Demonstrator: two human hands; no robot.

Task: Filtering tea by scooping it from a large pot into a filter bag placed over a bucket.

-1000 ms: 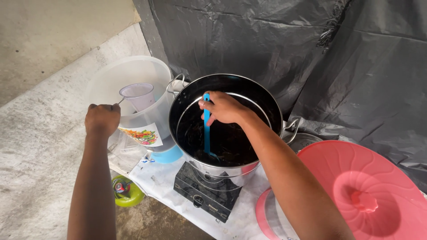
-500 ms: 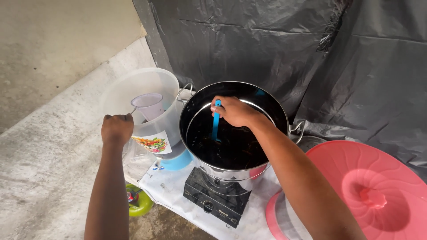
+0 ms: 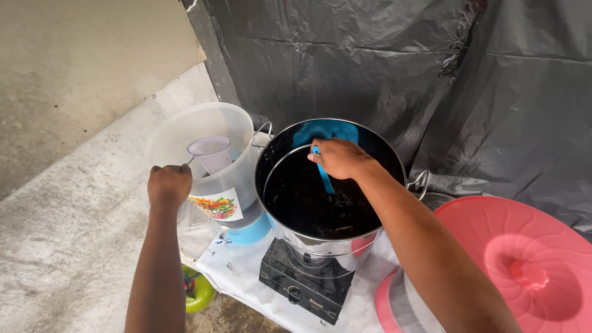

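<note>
Swinging our blue ladle [image 3: 322, 176] across, right hand [image 3: 338, 158] clamped on it, we are stirring the steel pot's [image 3: 394, 161] dark liquid mid-way, left hand [image 3: 168, 185] gripping the clear cup's [image 3: 211, 152] handle.

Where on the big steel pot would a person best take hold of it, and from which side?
Probably by the two loop handles below the rim of the steel pot: one toward the white bucket, the other opposite. Come in from both sides level; the walls look smooth, and it holds dark liquid.
</note>
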